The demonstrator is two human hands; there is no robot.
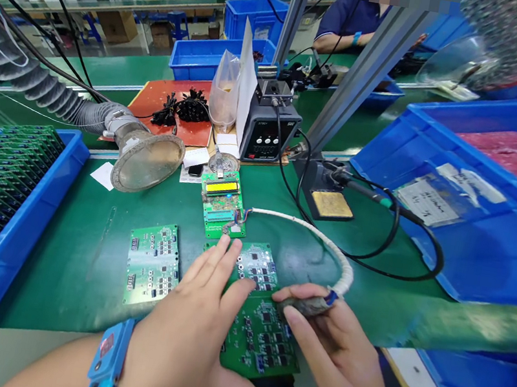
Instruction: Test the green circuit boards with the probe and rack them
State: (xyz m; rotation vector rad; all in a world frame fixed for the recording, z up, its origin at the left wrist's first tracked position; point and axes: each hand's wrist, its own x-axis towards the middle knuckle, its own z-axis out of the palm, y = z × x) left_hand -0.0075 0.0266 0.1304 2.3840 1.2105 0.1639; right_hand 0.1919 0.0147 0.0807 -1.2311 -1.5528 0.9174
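My right hand grips a tape-wrapped probe at the end of a white sleeved cable. Its tip is down at the upper right part of a green circuit board, which juts past the table's front edge. My left hand, with a blue wrist strap, is spread over the left side of that board, its fingertips at the lower edge of a tester board. A yellow display and a blue light glow on the tester. Another circuit board lies partly hidden behind my fingers; one more board lies to the left.
A blue bin of stacked boards stands at left; a large blue bin stands at right. A fume hose, soldering station and iron stand are behind. A co-worker sits across the table.
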